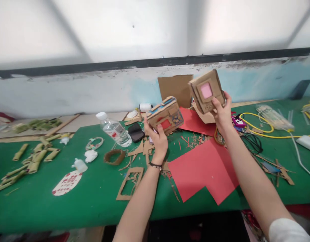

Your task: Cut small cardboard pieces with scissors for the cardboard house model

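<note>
My left hand (158, 143) grips a small cardboard camera model (165, 117), its thumb over a red rectangle on the front. Blue strips run along the model's top edge, and one end carries a patterned blue and brown patch. Higher and to the right, my right hand (223, 109) holds a cardboard box model (206, 90) with a raised frame around a pink square. The thumb presses on its lower front, and the fingers go behind it. Both models are tilted and held above the table, apart from each other. Red paper sheets (202, 169) lie below them.
A water bottle (116, 129) leans left of my left hand, near a dark case (136, 132). Cardboard scraps (131, 183), green stalk pieces (37, 161) and a small squeeze bottle (79, 165) lie on the green table (94, 211). Yellow cable (271, 136) loops at the right.
</note>
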### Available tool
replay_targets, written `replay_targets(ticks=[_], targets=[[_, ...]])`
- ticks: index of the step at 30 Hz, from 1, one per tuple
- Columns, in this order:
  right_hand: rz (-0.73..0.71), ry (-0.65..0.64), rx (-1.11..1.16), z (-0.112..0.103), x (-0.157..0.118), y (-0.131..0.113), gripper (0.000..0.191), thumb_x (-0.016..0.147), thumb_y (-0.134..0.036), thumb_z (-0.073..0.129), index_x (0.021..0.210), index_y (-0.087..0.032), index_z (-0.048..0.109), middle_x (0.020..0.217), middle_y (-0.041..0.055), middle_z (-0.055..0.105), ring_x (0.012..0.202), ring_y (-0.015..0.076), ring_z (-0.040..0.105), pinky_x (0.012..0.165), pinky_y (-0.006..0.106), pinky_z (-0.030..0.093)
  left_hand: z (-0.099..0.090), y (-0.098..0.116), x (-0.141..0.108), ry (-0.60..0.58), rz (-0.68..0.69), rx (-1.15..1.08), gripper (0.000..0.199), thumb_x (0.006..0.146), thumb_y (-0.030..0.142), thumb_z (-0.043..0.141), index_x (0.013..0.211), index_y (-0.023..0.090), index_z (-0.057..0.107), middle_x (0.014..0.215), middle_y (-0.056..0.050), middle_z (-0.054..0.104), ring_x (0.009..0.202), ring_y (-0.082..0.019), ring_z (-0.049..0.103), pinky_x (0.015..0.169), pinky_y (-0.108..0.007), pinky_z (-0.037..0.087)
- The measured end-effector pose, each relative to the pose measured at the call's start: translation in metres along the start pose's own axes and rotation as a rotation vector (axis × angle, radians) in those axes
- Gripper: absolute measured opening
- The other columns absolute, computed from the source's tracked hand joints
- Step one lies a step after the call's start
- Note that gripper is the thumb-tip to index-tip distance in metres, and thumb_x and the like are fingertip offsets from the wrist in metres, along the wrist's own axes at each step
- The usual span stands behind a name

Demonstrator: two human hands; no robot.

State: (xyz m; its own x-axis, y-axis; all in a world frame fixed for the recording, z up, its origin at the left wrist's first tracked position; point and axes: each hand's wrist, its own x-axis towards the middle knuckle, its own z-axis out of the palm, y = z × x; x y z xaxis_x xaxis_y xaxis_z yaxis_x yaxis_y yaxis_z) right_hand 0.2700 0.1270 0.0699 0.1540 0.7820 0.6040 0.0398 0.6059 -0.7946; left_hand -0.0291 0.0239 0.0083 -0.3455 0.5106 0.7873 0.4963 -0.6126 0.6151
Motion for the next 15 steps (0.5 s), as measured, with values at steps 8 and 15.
replay_targets(ticks=[8, 15], targets=[[0.119, 0.219, 0.268, -0.035, -0.058, 0.015, 0.069, 0.099, -0.072, 0.062, 0.157, -0.040, 0.042, 0.168, 0.0100, 0.053, 0.151, 0.0338, 0.060, 0.106, 0.063, 0.064, 0.030, -0.011, -0.042, -0.397, 0.198, 0.038, 0.067, 0.114, 0.042, 0.052, 0.173, 0.025, 0.025, 0.172, -0.023, 0.045, 0.165, -0.030, 0.043, 0.136, -0.054, 0.036], [-0.089, 0.188, -0.053, -0.027, -0.069, 0.005, 0.091, 0.094, -0.071, 0.073, 0.169, -0.037, 0.035, 0.172, 0.0104, 0.048, 0.160, 0.0337, 0.049, 0.133, 0.063, 0.040, 0.029, -0.032, -0.032, -0.604, -0.048, -0.051, 0.072, 0.113, 0.041, 0.052, 0.174, 0.023, 0.017, 0.177, -0.026, 0.034, 0.161, -0.031, 0.048, 0.130, -0.055, 0.045]])
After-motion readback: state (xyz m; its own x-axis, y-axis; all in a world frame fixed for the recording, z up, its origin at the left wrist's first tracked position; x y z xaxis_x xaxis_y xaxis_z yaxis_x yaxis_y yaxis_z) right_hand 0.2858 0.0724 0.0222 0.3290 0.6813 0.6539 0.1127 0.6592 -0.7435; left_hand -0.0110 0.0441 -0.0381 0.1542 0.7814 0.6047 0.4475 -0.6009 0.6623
